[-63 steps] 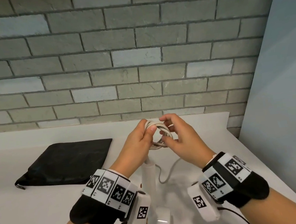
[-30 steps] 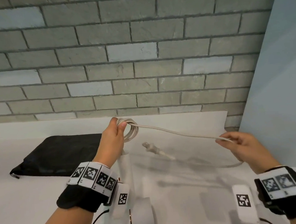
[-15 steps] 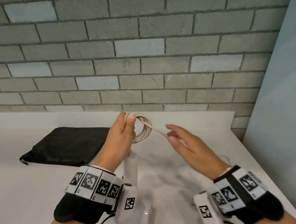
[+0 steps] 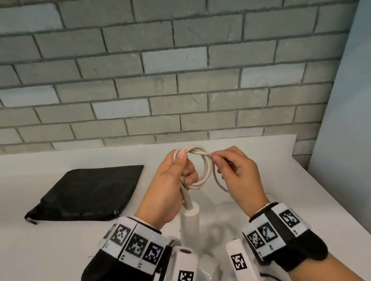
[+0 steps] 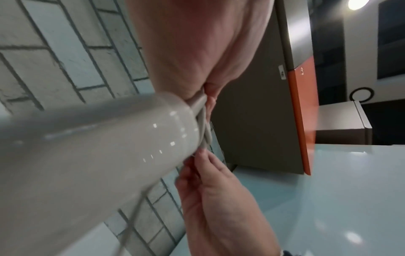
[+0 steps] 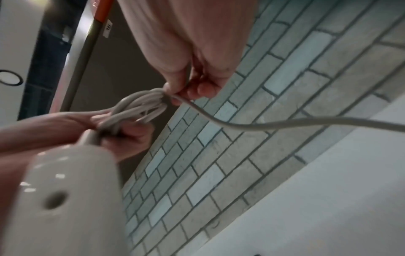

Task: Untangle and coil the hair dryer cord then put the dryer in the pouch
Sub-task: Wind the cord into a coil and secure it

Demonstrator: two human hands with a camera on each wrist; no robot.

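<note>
The white hair dryer (image 4: 190,225) hangs upright between my wrists, handle end up; its head is hidden behind the wrist cameras. Its pale cord (image 4: 202,168) is wound in several loops above the handle. My left hand (image 4: 175,182) grips the coil (image 6: 136,109) at its left side, thumb on top. My right hand (image 4: 236,174) pinches the loose strand (image 6: 241,127) against the coil's right edge, and the rest of the strand trails down and away to the right. The dryer handle (image 5: 98,147) fills the left wrist view. The black pouch (image 4: 87,194) lies flat on the table to the left.
A white table (image 4: 43,258) runs to a grey brick wall (image 4: 171,61) at the back. A pale blue panel (image 4: 361,122) stands along the right side, close to the table's right edge.
My right hand drew the cord out to the right, then came back in; it now pinches the strand against the coil, laying another loop. My left hand kept hold of the coil.
</note>
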